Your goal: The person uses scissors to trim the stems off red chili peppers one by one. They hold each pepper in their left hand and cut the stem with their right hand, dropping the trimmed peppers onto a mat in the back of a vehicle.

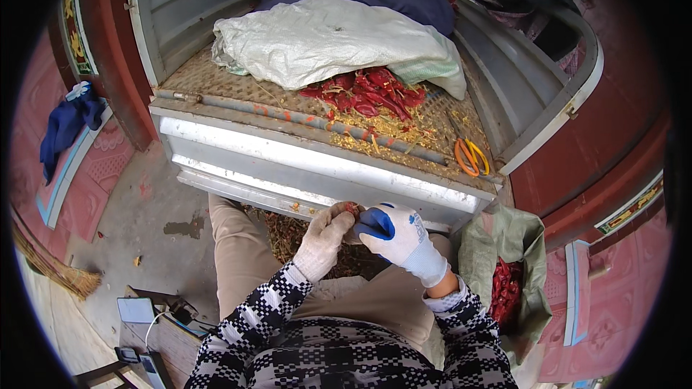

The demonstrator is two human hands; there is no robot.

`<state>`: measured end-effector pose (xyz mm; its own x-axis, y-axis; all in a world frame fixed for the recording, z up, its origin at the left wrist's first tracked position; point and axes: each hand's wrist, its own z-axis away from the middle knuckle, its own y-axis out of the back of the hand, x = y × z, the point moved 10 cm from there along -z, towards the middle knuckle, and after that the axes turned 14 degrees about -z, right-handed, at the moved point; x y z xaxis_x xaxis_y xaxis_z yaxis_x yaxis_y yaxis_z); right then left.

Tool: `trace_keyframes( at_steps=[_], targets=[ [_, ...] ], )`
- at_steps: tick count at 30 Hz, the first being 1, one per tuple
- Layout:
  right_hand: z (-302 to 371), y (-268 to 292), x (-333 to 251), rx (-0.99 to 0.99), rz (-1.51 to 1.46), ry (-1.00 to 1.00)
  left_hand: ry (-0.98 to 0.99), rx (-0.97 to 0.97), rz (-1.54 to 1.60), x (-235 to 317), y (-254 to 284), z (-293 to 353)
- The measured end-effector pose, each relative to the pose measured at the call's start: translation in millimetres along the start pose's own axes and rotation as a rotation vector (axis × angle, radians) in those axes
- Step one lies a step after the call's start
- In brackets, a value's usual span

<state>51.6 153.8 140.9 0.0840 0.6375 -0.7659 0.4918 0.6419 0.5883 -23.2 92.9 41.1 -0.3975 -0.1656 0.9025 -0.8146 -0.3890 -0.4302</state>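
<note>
My left hand [324, 241], in a worn off-white glove, is closed with its fingertips pinching a small bit of red dried chili [351, 207]. Right beside it, my right hand [404, 238] wears a white glove with blue coating, its fingers curled toward the left fingertips; what they grip, if anything, is hidden. Both hands meet over my lap, just in front of the metal tailgate [310, 166]. On the cart bed beyond lies a heap of dried red chilies [371, 91], partly under a white woven sack [324, 39].
Orange-handled scissors [470, 157] lie at the bed's right corner. To my right stands a green woven sack [476, 248] with red chilies [506, 284] inside. Stem scraps [285, 241] lie below my hands. Devices with a cable rest on a small wooden table [137, 335]; a broom [76, 277] leans left.
</note>
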Motion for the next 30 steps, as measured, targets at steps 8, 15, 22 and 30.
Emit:
trace_keyframes(
  at_steps=[8, 15, 22, 30],
  targets=[
    [-12, 4, -20, 0.007, 0.178, 0.347, 0.025, -0.095, -0.052, -6, -5, -5],
    [-4, -20, -31, -0.1, 0.457, 0.668, 0.069, -0.115, -0.101, -13, 2, -3],
    [-4, -26, -21, -0.079, 0.362, 0.575, 0.031, -0.075, -0.19, -7, 1, 6],
    [-9, -28, 45, 0.037, -0.198, 0.117, 0.034, -0.022, -0.209, -12, 4, 6]
  ],
)
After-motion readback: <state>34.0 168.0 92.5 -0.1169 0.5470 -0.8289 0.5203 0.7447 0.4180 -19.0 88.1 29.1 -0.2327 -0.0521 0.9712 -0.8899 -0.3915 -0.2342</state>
